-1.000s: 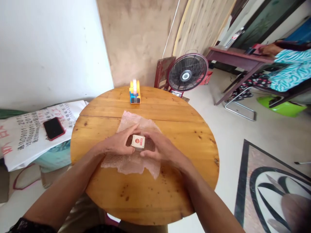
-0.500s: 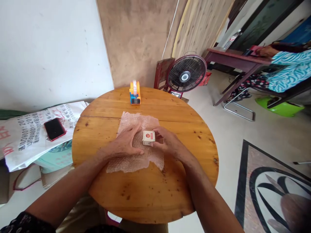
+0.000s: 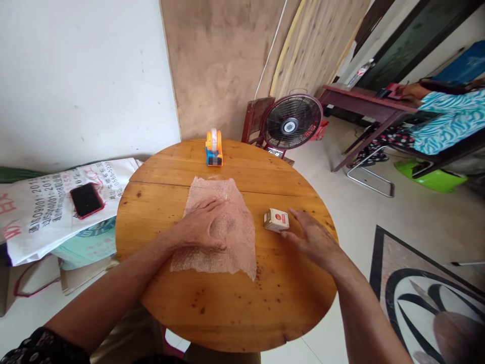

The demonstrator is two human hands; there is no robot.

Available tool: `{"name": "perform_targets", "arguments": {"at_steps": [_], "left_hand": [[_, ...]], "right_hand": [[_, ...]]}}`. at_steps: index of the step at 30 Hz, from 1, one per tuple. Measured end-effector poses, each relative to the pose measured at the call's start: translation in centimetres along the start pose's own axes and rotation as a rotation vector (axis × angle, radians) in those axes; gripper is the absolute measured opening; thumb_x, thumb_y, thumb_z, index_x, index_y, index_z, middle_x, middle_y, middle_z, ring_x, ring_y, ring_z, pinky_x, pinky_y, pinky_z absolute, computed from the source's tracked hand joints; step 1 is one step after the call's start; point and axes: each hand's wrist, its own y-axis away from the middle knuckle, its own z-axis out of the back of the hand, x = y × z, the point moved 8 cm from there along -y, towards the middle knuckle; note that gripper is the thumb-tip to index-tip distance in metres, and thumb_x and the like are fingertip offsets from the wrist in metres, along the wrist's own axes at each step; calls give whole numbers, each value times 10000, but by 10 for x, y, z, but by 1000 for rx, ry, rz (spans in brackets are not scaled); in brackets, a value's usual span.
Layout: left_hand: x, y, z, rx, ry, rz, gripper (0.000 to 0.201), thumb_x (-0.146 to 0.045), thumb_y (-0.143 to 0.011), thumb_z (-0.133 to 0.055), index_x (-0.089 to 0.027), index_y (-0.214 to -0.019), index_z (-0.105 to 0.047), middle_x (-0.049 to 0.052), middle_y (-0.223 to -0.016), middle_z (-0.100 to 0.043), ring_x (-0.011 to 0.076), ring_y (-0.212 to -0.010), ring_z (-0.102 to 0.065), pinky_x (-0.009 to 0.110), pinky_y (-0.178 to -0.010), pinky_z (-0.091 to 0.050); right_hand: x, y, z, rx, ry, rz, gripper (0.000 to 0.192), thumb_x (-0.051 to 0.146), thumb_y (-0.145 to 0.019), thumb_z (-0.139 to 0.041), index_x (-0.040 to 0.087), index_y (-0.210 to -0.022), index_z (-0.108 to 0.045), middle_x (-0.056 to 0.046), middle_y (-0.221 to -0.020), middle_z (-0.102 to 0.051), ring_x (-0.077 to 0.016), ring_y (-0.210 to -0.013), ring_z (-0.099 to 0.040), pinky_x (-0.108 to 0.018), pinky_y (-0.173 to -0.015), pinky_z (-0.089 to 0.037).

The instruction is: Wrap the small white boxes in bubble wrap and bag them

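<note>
A sheet of pinkish bubble wrap lies spread on the round wooden table. My left hand rests flat on its left half, fingers stretched and thumb apart. To the right of the sheet, a small cream-coloured box with a red label sits on the bare wood. Beside that box is my right hand, its thumb and fingers spread apart just right of it. Nothing is held in either hand.
An orange and blue tape dispenser stands at the table's far edge. A fan is behind the table. Left lie a white printed sack and a phone. Another person's sleeve shows at a desk on the right.
The small box has moved right, off the bubble wrap onto the wood, and my right hand has let go of it. My left hand stays on the sheet.
</note>
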Motion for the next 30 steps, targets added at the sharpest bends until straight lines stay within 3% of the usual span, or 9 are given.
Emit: {"name": "perform_targets", "arguments": {"at_steps": [2,4,8,11,14,19,22,27,30], "left_hand": [[0,0,0,9,2,-4,1095,-575,-675,-752,-164,-1550,-236,160,-1605,-271,388,-1485,-190,539,-1204,-147],[1,1,-1,5,-6,-4,1104,-591,-670,-751,-169,-1551,-235,157,-1606,-272,386,-1484,-192,536,-1204,-152],[6,2,-4,-35,-26,-27,1008,-591,-716,-716,-164,-1528,-300,151,-1585,-322,381,-1478,-214,516,-1214,-149],[3,2,-4,-61,-11,-74,802,-481,-788,-675,-155,-1471,-408,139,-1535,-414,372,-1446,-293,497,-1219,-162],[-4,1,2,-97,-1,-101,777,-481,-743,-719,-164,-1413,-486,141,-1494,-460,389,-1402,-355,515,-1202,-207],[-1,0,0,5,-22,1,1063,-600,-631,-778,-119,-1489,-373,203,-1574,-319,423,-1466,-221,564,-1189,-194],[1,1,3,-14,-25,20,980,-602,-718,-711,-115,-1494,-364,199,-1553,-365,381,-1457,-273,525,-1193,-214],[8,3,20,-170,-120,109,693,-536,-861,-562,-87,-1386,-499,199,-1447,-506,362,-1395,-378,515,-1174,-254],[9,4,22,-164,-210,135,685,-531,-864,-549,-78,-1376,-504,201,-1472,-477,370,-1401,-359,524,-1166,-260]], "right_hand": [[19,10,14,-126,-40,42,539,394,-808,-654,158,-1288,-584,-197,-1305,-615,-374,-1133,-619,-532,-860,-539],[59,21,23,-174,-180,169,397,386,-893,-582,217,-1251,-607,-148,-1269,-644,-316,-1113,-635,-454,-796,-575],[169,36,8,8,-413,606,261,261,-947,-521,218,-1185,-618,-94,-1205,-681,-216,-1137,-629,-393,-963,-533],[211,24,-22,107,-320,702,300,239,-939,-511,156,-1213,-599,-137,-1239,-660,-249,-1199,-585,-456,-1039,-480],[203,-6,-40,35,-208,613,352,246,-967,-434,109,-1261,-572,-185,-1350,-588,-270,-1273,-529,-490,-1076,-439],[148,-38,-69,14,5,372,372,242,-964,-447,73,-1268,-578,-205,-1370,-573,-312,-1300,-507,-500,-1076,-418],[136,-36,-78,16,63,369,402,239,-972,-428,79,-1324,-538,-187,-1405,-550,-306,-1300,-499,-486,-1062,-418],[140,-36,-78,-16,105,374,358,260,-962,-467,96,-1260,-579,-177,-1375,-572,-311,-1239,-525,-467,-1006,-431],[138,-40,-77,-16,105,348,354,263,-963,-467,99,-1255,-581,-167,-1380,-570,-308,-1248,-513,-451,-1012,-418]]}}
